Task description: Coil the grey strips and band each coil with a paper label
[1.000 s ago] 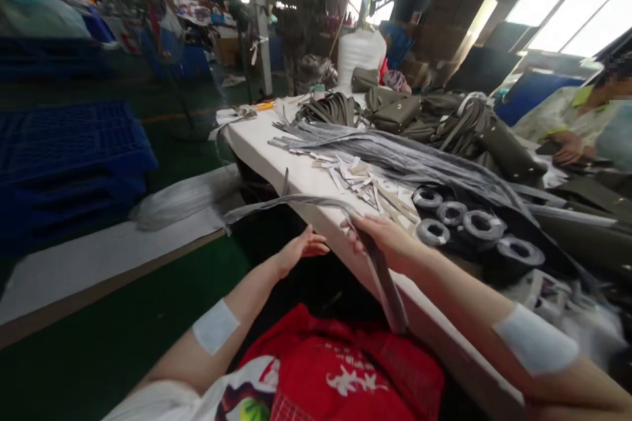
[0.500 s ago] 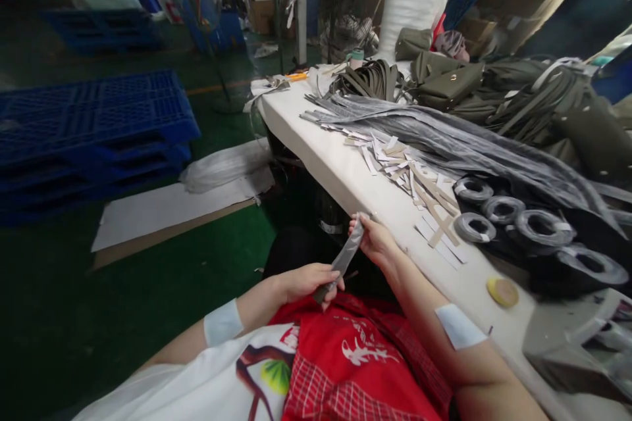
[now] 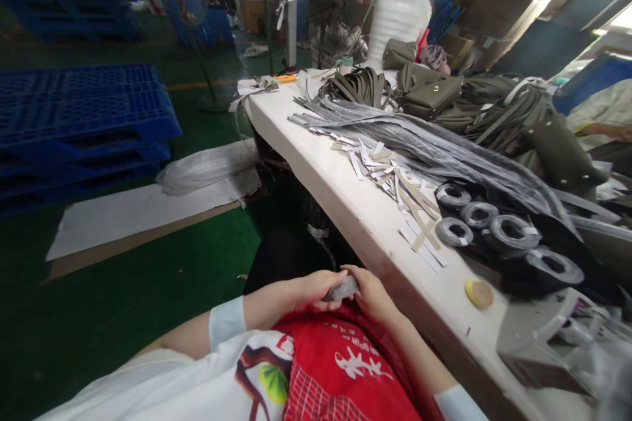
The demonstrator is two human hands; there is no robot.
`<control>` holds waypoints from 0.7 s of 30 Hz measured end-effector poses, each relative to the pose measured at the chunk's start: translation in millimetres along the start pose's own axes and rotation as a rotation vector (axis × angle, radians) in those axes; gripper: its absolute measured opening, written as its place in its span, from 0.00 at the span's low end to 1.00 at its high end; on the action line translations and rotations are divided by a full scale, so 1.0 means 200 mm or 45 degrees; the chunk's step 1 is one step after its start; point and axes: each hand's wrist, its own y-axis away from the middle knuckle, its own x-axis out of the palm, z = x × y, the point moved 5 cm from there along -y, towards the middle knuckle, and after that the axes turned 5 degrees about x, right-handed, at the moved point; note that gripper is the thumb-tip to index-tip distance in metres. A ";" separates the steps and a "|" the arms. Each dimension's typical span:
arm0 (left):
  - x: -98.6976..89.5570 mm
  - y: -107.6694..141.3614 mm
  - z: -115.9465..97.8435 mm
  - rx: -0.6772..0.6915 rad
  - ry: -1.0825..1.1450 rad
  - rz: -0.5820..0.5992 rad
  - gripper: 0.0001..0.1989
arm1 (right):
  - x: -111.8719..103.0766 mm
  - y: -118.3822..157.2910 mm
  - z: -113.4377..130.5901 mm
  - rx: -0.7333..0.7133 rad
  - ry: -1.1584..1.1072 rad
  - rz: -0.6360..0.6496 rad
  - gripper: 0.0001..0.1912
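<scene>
A strap wrapped in clear plastic (image 3: 344, 288) is bunched into a small coil just above my lap. My left hand (image 3: 316, 291) is closed around its left side, thumb on top. My right hand (image 3: 369, 291) grips the coil from the right, with some fingers hidden behind it. On the table (image 3: 340, 200) to the right lie several finished plastic-wrapped coils (image 3: 513, 234) on black material. Long plastic-wrapped straps (image 3: 419, 135) stretch along the tabletop beyond a heap of paper and card strips (image 3: 390, 174).
A roll of yellow tape (image 3: 478, 293) and a tape dispenser (image 3: 548, 329) sit at the near right of the table. Olive bags (image 3: 434, 99) are piled at the back. Blue pallets (image 3: 83, 125) stand on the floor at left, near a flat white board (image 3: 143, 210).
Both hands have come together lower, over the lap. The strap that was stretched between them is now gathered into a compact coil. The view has turned slightly right.
</scene>
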 end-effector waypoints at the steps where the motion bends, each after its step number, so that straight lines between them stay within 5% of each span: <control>1: -0.01 -0.01 0.01 -0.006 -0.010 -0.036 0.33 | -0.01 0.00 -0.02 0.021 0.007 -0.023 0.28; 8: -0.03 0.00 -0.01 -0.054 -0.189 -0.114 0.40 | -0.06 0.01 -0.10 0.062 0.032 -0.046 0.28; 15: 0.03 0.00 -0.05 -0.010 -0.041 -0.017 0.27 | -0.09 0.00 -0.08 0.038 -0.047 -0.039 0.22; 19: 0.00 0.01 -0.25 0.175 0.201 -0.056 0.23 | 0.00 0.03 0.06 -0.038 -0.145 0.040 0.18; 21: -0.07 0.02 -0.45 0.431 0.273 -0.207 0.20 | 0.13 0.05 0.13 -0.046 -0.456 0.308 0.21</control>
